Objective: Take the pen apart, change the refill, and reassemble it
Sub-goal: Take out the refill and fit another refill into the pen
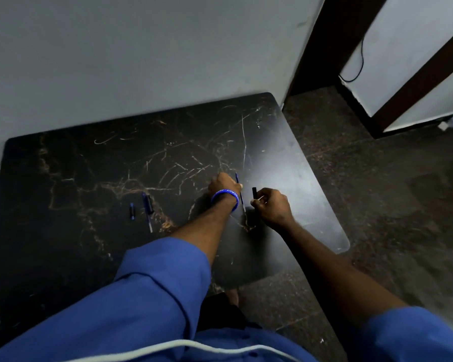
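Note:
My left hand [224, 184], with a blue wristband, is closed on a thin blue pen refill [240, 192] that sticks out past my fingers at both ends. My right hand [272, 207] sits just to its right and pinches a short black pen part [254, 192], held upright. On the dark marble table [89, 163] to the left lie a blue pen with a black clip [147, 209] and a small dark pen piece [131, 211], both apart from my hands.
The table stands against a grey wall [141, 61]; its right edge drops to a dark speckled floor [377, 192]. A dark door frame [319, 48] and a hanging cable [361, 56] are at the upper right. My blue sleeves fill the bottom of the view.

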